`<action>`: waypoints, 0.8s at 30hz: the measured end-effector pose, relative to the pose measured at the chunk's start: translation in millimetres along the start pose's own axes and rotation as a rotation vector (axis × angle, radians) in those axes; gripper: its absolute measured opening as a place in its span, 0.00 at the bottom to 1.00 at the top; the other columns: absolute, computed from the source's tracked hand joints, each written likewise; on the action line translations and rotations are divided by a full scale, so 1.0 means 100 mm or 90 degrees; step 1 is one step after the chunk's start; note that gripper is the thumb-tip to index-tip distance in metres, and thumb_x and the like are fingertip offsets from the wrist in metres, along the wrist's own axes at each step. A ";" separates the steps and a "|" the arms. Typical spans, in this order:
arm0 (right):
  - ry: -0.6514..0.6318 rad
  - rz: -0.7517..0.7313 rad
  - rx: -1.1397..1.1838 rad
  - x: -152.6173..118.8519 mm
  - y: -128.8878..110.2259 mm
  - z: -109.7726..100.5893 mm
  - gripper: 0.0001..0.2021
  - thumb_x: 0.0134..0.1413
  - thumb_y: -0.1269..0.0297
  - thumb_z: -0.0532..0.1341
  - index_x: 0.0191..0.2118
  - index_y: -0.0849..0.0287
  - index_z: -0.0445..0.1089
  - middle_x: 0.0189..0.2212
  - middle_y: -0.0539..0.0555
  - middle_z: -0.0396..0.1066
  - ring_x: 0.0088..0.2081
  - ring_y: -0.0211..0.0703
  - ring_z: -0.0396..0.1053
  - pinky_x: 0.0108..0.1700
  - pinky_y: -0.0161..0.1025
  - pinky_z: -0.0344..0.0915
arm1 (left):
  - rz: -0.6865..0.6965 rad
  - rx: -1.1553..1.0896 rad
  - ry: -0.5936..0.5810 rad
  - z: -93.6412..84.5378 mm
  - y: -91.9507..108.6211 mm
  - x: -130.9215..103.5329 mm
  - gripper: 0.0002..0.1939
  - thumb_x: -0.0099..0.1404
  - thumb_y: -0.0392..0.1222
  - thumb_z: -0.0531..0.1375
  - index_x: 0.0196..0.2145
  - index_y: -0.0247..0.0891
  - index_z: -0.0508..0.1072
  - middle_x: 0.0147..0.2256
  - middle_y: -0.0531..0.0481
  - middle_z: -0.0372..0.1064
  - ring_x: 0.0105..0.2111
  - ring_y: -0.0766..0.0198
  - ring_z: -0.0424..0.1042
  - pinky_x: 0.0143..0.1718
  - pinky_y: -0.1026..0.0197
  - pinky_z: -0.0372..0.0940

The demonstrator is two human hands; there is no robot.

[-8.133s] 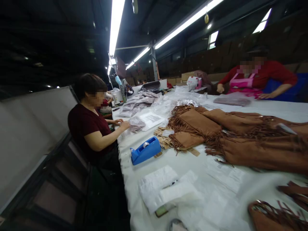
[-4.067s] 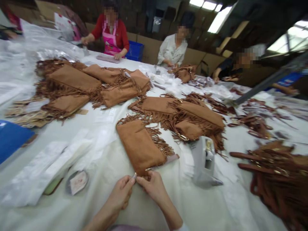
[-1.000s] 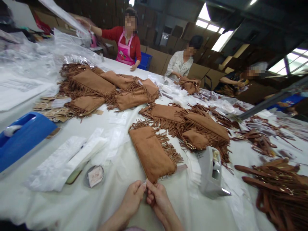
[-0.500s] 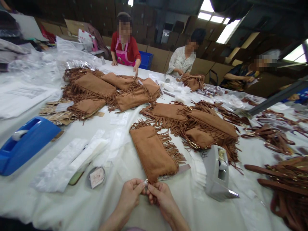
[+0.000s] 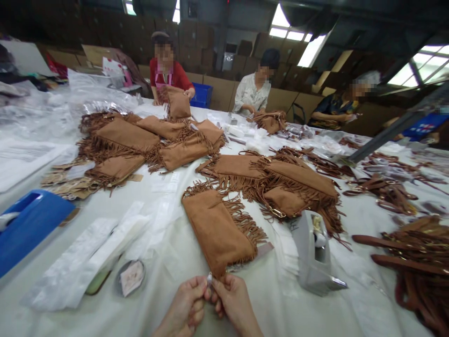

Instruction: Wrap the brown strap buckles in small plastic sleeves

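A tan fringed suede bag (image 5: 217, 227) lies flat in front of me, its near corner pointing at my fingers. At that corner is a small shiny fitting (image 5: 209, 277), perhaps wrapped in clear plastic; the fingers partly cover it. My left hand (image 5: 187, 302) is closed, thumb and forefinger pinching the fitting from the left. From the right, my right hand (image 5: 233, 297) pinches the same spot, fingers curled below. Left of the hands sits a round dish (image 5: 130, 278) with a pale square piece in it.
A grey tape dispenser (image 5: 312, 255) stands at right, a blue one (image 5: 31, 229) at left. Clear plastic sleeves (image 5: 80, 262) lie between. Piles of fringed bags (image 5: 242, 168) and brown straps (image 5: 417, 262) cover the table beyond. Co-workers (image 5: 254, 91) stand across it.
My hands keep pinching the fitting, with only a slight shift of the fingers. Across the table, the co-worker in red has lifted a fringed bag. The camera view has shifted slightly.
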State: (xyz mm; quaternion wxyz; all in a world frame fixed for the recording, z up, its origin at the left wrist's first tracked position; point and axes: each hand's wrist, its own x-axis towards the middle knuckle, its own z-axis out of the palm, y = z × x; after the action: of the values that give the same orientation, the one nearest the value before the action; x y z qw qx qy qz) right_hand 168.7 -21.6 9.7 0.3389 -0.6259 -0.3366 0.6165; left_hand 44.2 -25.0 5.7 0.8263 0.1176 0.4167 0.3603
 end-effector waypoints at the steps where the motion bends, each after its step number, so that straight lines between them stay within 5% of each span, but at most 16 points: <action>1: 0.024 -0.003 -0.029 0.00 0.03 0.01 0.19 0.43 0.46 0.62 0.20 0.59 0.66 0.10 0.46 0.63 0.10 0.33 0.56 0.13 0.31 0.50 | 0.013 0.007 0.011 0.00 -0.01 0.01 0.23 0.45 0.56 0.69 0.24 0.35 0.64 0.17 0.59 0.60 0.09 0.82 0.38 0.11 0.70 0.32; 5: 0.087 -0.020 -0.047 -0.06 0.10 -0.10 0.14 0.46 0.52 0.59 0.25 0.60 0.67 0.14 0.48 0.68 0.10 0.33 0.57 0.13 0.31 0.48 | 0.076 0.080 0.094 0.01 -0.06 0.02 0.27 0.42 0.63 0.66 0.23 0.36 0.64 0.13 0.63 0.55 0.08 0.81 0.38 0.11 0.70 0.33; 9: 0.116 0.014 0.113 -0.27 0.04 -0.20 0.20 0.42 0.56 0.64 0.41 0.60 0.65 0.28 0.52 0.75 0.13 0.29 0.56 0.15 0.29 0.47 | 0.148 0.197 0.186 0.02 -0.07 -0.01 0.28 0.45 0.64 0.64 0.31 0.34 0.68 0.18 0.59 0.63 0.09 0.78 0.46 0.11 0.70 0.39; 13: 0.050 0.020 0.338 -0.41 -0.08 -0.02 0.33 0.41 0.61 0.68 0.53 0.54 0.55 0.29 0.48 0.73 0.17 0.30 0.59 0.18 0.28 0.52 | 0.249 0.318 0.153 0.06 -0.05 -0.06 0.20 0.54 0.57 0.61 0.31 0.35 0.69 0.22 0.53 0.69 0.21 0.68 0.67 0.23 0.67 0.61; 15: 0.039 0.013 0.440 -0.40 -0.13 0.10 0.37 0.40 0.65 0.69 0.56 0.51 0.51 0.25 0.44 0.70 0.19 0.31 0.60 0.20 0.27 0.54 | 0.267 0.328 0.109 0.08 -0.05 -0.07 0.18 0.57 0.56 0.60 0.31 0.36 0.67 0.22 0.53 0.70 0.25 0.65 0.70 0.29 0.65 0.64; 17: 0.028 0.013 0.514 -0.38 -0.17 0.18 0.39 0.41 0.68 0.69 0.57 0.46 0.50 0.26 0.44 0.70 0.19 0.30 0.60 0.21 0.26 0.56 | 0.245 0.280 0.084 0.09 -0.05 -0.06 0.18 0.57 0.56 0.60 0.33 0.38 0.64 0.19 0.56 0.68 0.18 0.68 0.67 0.23 0.67 0.61; 20: -0.019 0.038 0.584 -0.34 -0.23 0.18 0.38 0.43 0.73 0.69 0.57 0.42 0.53 0.34 0.48 0.73 0.17 0.26 0.57 0.18 0.24 0.55 | 0.132 0.117 0.053 0.10 -0.02 -0.04 0.21 0.54 0.56 0.62 0.34 0.41 0.60 0.15 0.63 0.61 0.09 0.76 0.48 0.12 0.72 0.42; 24: -0.075 0.039 0.651 -0.32 -0.27 0.06 0.30 0.48 0.75 0.66 0.54 0.42 0.60 0.38 0.52 0.74 0.14 0.22 0.52 0.14 0.21 0.51 | -0.076 -0.116 -0.092 0.11 0.12 -0.03 0.15 0.55 0.43 0.65 0.32 0.37 0.62 0.18 0.62 0.60 0.10 0.82 0.38 0.11 0.73 0.31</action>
State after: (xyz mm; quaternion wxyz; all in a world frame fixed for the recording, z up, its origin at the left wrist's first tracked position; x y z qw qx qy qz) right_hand 161.8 -34.0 49.6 0.5638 -0.3541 0.0078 0.7461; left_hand 45.7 -17.5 20.1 0.8813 0.0429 0.3281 0.3374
